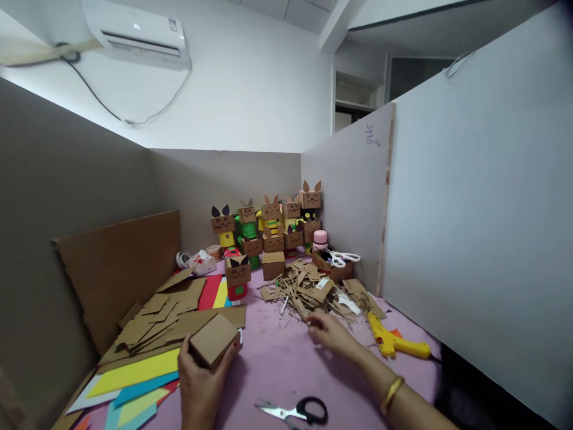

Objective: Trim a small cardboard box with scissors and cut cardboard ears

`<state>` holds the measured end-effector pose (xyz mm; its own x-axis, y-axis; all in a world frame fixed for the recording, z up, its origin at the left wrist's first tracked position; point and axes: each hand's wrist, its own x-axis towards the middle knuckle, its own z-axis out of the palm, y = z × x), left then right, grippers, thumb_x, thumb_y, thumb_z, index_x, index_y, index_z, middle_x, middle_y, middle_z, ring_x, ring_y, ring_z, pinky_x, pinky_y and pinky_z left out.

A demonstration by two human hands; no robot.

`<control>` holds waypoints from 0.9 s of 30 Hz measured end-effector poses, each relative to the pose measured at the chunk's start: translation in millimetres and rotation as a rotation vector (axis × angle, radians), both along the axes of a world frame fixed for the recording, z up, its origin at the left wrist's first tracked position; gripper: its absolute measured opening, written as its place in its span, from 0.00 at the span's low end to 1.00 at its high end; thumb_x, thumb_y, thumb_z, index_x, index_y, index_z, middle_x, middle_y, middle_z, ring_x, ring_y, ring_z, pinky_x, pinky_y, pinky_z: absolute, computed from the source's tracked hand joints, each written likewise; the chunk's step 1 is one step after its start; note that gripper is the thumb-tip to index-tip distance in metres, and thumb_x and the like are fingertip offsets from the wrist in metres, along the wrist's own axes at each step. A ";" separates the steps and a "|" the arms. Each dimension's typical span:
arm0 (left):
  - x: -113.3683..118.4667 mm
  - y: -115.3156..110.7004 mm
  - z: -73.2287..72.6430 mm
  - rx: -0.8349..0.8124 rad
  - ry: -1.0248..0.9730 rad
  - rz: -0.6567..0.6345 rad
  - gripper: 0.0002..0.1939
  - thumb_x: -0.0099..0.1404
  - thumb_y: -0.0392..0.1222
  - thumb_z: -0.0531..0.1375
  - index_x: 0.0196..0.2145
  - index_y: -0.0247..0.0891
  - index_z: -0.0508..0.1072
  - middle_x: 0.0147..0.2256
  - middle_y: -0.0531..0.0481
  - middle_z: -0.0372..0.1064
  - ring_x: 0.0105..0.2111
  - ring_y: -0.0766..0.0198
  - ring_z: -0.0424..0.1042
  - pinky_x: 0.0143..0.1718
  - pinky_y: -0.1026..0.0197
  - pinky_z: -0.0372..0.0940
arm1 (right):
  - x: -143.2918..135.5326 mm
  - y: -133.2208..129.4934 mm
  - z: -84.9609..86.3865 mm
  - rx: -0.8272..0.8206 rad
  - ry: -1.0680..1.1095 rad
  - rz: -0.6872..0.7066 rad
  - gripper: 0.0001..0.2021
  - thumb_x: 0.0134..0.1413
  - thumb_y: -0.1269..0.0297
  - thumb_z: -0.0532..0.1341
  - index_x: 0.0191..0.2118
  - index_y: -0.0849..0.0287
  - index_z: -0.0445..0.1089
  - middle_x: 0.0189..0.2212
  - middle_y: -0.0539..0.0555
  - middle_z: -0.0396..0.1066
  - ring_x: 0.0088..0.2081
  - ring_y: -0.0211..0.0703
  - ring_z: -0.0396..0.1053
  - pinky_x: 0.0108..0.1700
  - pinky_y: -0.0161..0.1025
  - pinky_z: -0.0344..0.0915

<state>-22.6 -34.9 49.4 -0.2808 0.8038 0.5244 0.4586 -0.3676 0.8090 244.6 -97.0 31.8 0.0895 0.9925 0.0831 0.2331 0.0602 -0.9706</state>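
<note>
My left hand (203, 376) grips a small brown cardboard box (215, 338) from below and both sides, over the lower left of the table. My right hand (329, 333) reaches to the near edge of a pile of cardboard scraps (304, 286); its fingers are bent close together, and whether something small is between them is too small to tell. Black-handled scissors (290, 412) lie at the bottom centre. A yellow glue gun (398, 343) rests to the right of my right hand. Another plain cardboard box (273, 266) stands behind the scraps.
Several cardboard-headed figures (238, 275) stand at the back. Cardboard sheets (179, 316) and coloured paper (134, 373) cover the left side. White scissors (344, 258) sit on an open box (341, 273) at the back right. Grey partitions (224, 179) enclose the table.
</note>
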 end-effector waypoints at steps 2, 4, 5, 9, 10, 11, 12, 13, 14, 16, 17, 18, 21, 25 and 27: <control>0.5 0.0 -0.2 -0.028 0.025 -0.022 0.55 0.45 0.62 0.65 0.60 0.27 0.51 0.56 0.25 0.56 0.57 0.36 0.59 0.55 0.38 0.58 | -24.4 11.4 2.9 -0.011 0.007 0.104 0.11 0.59 0.66 0.61 0.47 0.61 0.68 0.42 0.54 0.71 0.40 0.44 0.71 0.41 0.46 0.70; -0.6 0.4 -1.3 -0.035 0.040 -0.022 0.55 0.45 0.63 0.64 0.60 0.27 0.50 0.57 0.25 0.55 0.58 0.36 0.57 0.56 0.39 0.57 | -46.6 23.8 3.1 -0.023 0.040 0.193 0.09 0.59 0.66 0.61 0.44 0.61 0.69 0.41 0.53 0.72 0.40 0.44 0.72 0.42 0.47 0.70; -1.7 0.7 -2.1 -0.034 0.042 -0.017 0.55 0.45 0.63 0.64 0.61 0.28 0.50 0.57 0.26 0.55 0.58 0.37 0.57 0.56 0.39 0.56 | -54.1 30.2 2.8 -0.027 0.065 0.206 0.09 0.59 0.65 0.61 0.44 0.62 0.69 0.42 0.53 0.72 0.40 0.44 0.72 0.41 0.46 0.70; -6.5 1.8 -7.3 -0.018 0.036 -0.023 0.54 0.45 0.62 0.65 0.61 0.31 0.49 0.58 0.28 0.54 0.58 0.38 0.57 0.56 0.38 0.57 | -54.4 50.7 1.5 0.036 0.199 0.038 0.13 0.61 0.64 0.58 0.50 0.58 0.66 0.50 0.56 0.67 0.45 0.46 0.69 0.45 0.49 0.69; -6.6 1.8 -9.4 -0.004 0.050 -0.037 0.53 0.45 0.62 0.65 0.61 0.32 0.49 0.57 0.29 0.54 0.58 0.38 0.58 0.55 0.37 0.57 | -51.0 52.8 0.8 0.045 0.236 0.015 0.14 0.61 0.63 0.58 0.51 0.58 0.65 0.51 0.56 0.66 0.45 0.47 0.69 0.45 0.49 0.68; -5.9 1.4 -11.9 0.018 0.067 -0.067 0.52 0.46 0.61 0.65 0.60 0.33 0.49 0.57 0.30 0.55 0.57 0.38 0.58 0.55 0.37 0.58 | -48.4 53.4 -0.3 0.040 0.273 0.012 0.13 0.60 0.63 0.59 0.50 0.59 0.65 0.49 0.56 0.67 0.44 0.46 0.69 0.43 0.48 0.69; -4.5 0.6 -14.7 0.053 0.089 -0.103 0.50 0.47 0.60 0.65 0.60 0.34 0.50 0.55 0.31 0.56 0.56 0.39 0.60 0.54 0.36 0.59 | -47.3 52.3 -1.4 0.027 0.313 0.022 0.13 0.60 0.62 0.59 0.49 0.60 0.65 0.47 0.55 0.68 0.41 0.45 0.70 0.41 0.46 0.69; -2.3 -0.9 -17.8 0.088 0.114 -0.162 0.47 0.49 0.58 0.65 0.59 0.35 0.50 0.55 0.32 0.57 0.55 0.40 0.61 0.54 0.36 0.59 | -47.8 49.7 -2.4 0.014 0.357 0.045 0.15 0.59 0.60 0.60 0.49 0.60 0.65 0.45 0.55 0.69 0.40 0.44 0.70 0.38 0.44 0.69; 0.3 -3.1 -21.0 0.142 0.148 -0.216 0.45 0.50 0.57 0.64 0.59 0.36 0.50 0.54 0.33 0.57 0.55 0.41 0.61 0.54 0.36 0.59 | -50.1 46.0 -3.0 0.003 0.405 0.071 0.19 0.56 0.56 0.62 0.50 0.60 0.64 0.43 0.55 0.69 0.39 0.44 0.70 0.35 0.40 0.68; 6.0 -9.5 -27.0 0.242 0.250 -0.319 0.43 0.53 0.53 0.64 0.59 0.40 0.47 0.56 0.33 0.55 0.57 0.42 0.59 0.55 0.35 0.57 | -57.7 36.4 -1.9 -0.015 0.506 0.137 0.30 0.48 0.47 0.65 0.54 0.56 0.62 0.42 0.55 0.70 0.39 0.43 0.70 0.31 0.36 0.65; 8.4 -13.2 -29.5 0.279 0.292 -0.365 0.43 0.54 0.52 0.64 0.60 0.42 0.45 0.57 0.33 0.54 0.58 0.41 0.57 0.55 0.34 0.57 | -62.0 31.5 0.2 -0.027 0.553 0.176 0.34 0.44 0.44 0.66 0.55 0.54 0.61 0.42 0.55 0.70 0.39 0.44 0.71 0.31 0.36 0.64; 10.4 -16.9 -31.6 0.294 0.339 -0.422 0.44 0.54 0.52 0.65 0.60 0.44 0.44 0.58 0.33 0.52 0.59 0.41 0.56 0.55 0.34 0.56 | -65.9 27.0 3.2 -0.039 0.593 0.216 0.36 0.41 0.43 0.67 0.55 0.53 0.61 0.41 0.55 0.71 0.39 0.44 0.71 0.33 0.36 0.64; 13.9 -23.5 -33.6 0.263 0.387 -0.549 0.47 0.54 0.54 0.64 0.62 0.49 0.40 0.62 0.33 0.43 0.63 0.40 0.48 0.57 0.33 0.54 | -72.8 17.9 14.6 -0.049 0.685 0.290 0.33 0.35 0.51 0.72 0.51 0.56 0.67 0.41 0.55 0.74 0.42 0.47 0.72 0.38 0.38 0.64; 20.7 -19.1 -24.7 0.094 0.204 -0.693 0.55 0.51 0.69 0.56 0.64 0.46 0.29 0.66 0.32 0.29 0.65 0.40 0.35 0.61 0.34 0.45 | -70.7 16.9 22.6 0.008 0.810 0.276 0.26 0.41 0.50 0.70 0.47 0.56 0.70 0.43 0.54 0.75 0.45 0.48 0.71 0.42 0.39 0.64; 28.2 -14.8 -18.0 0.035 0.118 -0.780 0.56 0.51 0.72 0.52 0.64 0.43 0.27 0.66 0.33 0.28 0.66 0.42 0.32 0.63 0.37 0.40 | -67.5 19.2 21.2 0.009 0.863 0.255 0.24 0.46 0.45 0.64 0.45 0.57 0.71 0.41 0.55 0.76 0.44 0.48 0.72 0.43 0.41 0.65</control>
